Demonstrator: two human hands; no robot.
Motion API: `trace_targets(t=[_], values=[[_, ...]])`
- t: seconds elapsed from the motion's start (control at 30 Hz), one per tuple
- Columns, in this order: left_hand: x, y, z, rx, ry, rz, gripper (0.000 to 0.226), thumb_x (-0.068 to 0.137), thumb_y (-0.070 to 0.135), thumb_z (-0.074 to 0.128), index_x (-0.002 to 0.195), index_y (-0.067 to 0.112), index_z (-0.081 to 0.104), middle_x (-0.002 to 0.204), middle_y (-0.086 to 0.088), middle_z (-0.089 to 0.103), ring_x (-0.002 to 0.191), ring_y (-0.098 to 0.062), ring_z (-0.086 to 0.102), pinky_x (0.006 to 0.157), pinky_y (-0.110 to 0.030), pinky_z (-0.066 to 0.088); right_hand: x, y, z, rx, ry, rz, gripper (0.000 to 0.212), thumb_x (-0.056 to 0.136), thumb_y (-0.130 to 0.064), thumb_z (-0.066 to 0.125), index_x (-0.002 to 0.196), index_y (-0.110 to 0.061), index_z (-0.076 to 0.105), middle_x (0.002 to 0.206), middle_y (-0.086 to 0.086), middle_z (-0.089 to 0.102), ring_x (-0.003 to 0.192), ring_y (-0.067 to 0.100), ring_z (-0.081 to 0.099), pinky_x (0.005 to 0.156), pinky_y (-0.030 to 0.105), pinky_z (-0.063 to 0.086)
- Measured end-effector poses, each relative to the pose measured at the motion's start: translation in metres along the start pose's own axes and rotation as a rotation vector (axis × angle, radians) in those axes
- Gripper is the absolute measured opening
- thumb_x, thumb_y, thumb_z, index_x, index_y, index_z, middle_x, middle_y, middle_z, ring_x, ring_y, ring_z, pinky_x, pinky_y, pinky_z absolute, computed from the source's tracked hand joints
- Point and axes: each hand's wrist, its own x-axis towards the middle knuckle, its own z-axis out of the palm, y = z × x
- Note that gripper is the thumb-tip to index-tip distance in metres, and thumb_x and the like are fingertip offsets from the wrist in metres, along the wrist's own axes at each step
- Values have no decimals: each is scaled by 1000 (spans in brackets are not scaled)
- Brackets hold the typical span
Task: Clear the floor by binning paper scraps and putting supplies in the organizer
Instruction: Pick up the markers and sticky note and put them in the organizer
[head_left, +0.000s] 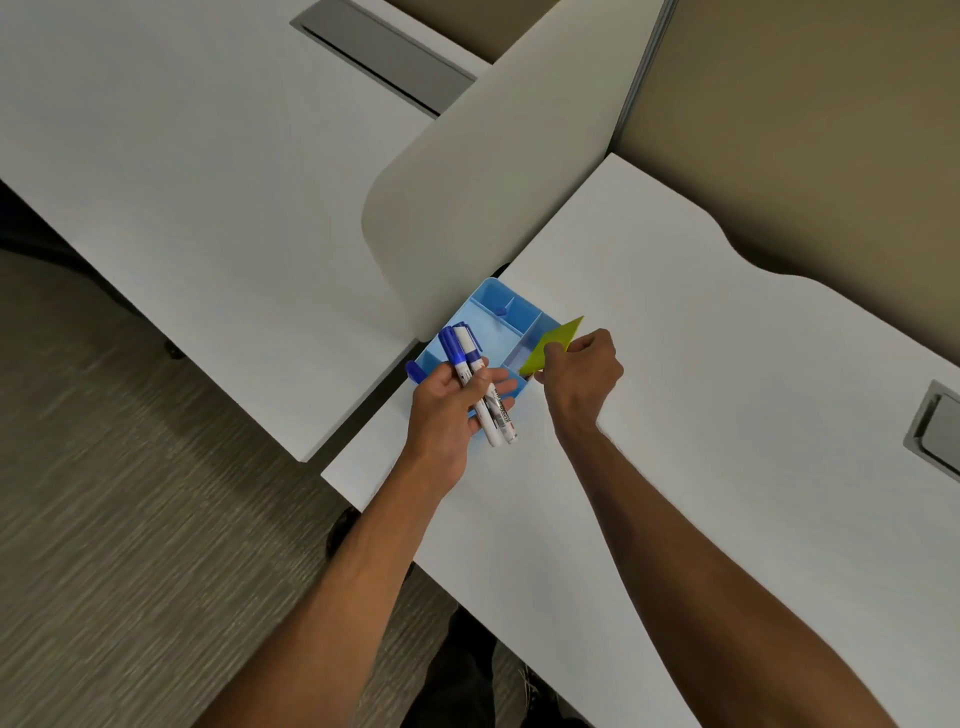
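Stowing supplies, judging by both loads poised over the light-blue plastic compartment organizer (491, 322) at the corner of the white surface (701, 415). Left hand (452, 402) half curled, gripping white whiteboard markers with blue caps (475, 379) above the near compartments. Right hand (579, 371) pinched tight on a yellow-green sticky-note pad (551, 347) over the right-side slot. Next, probably: lowering each into a fitting compartment, then loosening the grip.

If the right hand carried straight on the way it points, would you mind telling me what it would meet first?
Probably the blue organizer: the right hand points its yellow-green pad toward the organizer's near compartment, though depth is unclear.
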Motion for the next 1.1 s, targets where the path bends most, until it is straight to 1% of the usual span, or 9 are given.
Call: trace_targets(t=[0.07,0.2,0.37,0.5,0.63,0.73,0.83,0.97,1.1], values=[[4,0,-2,8,0,-2,34,99,15,58,132,12,53,126,-20,68,113,-36,69,102,-56,51,2,2,8,-68,11,9,23,83,-19,75,95,-10,58,75,-5,52,73,16,57,52,21,42],[9,1,-7,16,2,-11,29,99,15,59,128,14,55,124,-18,70,111,-35,70,101,-55,52,3,6,19,-234,29,33,27,85,-32,72,100,-11,63,94,6,66,80,20,63,63,30,45],[13,3,-11,31,-3,-11,29,99,14,59,127,11,56,123,-19,70,111,-36,70,100,-56,53,5,9,23,-350,12,39,38,83,-43,72,103,-13,61,103,7,62,87,22,63,66,33,45],[14,5,-15,43,-13,-10,39,99,12,58,136,6,51,126,-21,68,112,-36,70,99,-53,54,0,10,12,-158,-7,-69,18,82,-29,71,87,-19,57,91,-1,61,73,14,57,68,38,54],[11,7,-19,103,-42,4,37,99,14,58,135,9,53,118,-13,72,109,-33,71,100,-54,53,-11,-7,-1,107,-360,-241,5,83,-17,70,83,-15,65,77,-7,65,66,8,58,60,28,53],[8,11,-22,138,-78,14,42,98,14,59,140,12,50,119,-15,72,107,-33,72,98,-53,55,-16,-30,-10,245,-729,-196,21,85,-27,75,100,-14,69,86,5,70,61,10,57,50,23,46],[6,14,-27,149,-106,21,50,96,11,62,142,14,42,121,-19,71,104,-34,73,94,-52,58,-19,-46,-11,189,-957,-258,32,83,-32,78,109,-17,69,91,2,74,62,11,60,49,23,46],[4,14,-35,239,-130,46,51,95,8,63,139,13,38,114,-20,73,100,-38,73,96,-58,55,-22,-58,-5,96,-1092,-333,35,80,-26,82,109,-12,69,78,-1,71,60,13,59,47,22,46],[4,16,-45,247,-137,88,46,95,8,64,135,12,42,106,-10,77,100,-30,75,95,-49,58,-26,-66,0,27,-1086,-413,29,79,-23,83,97,-5,69,76,10,71,57,14,60,47,23,47]])
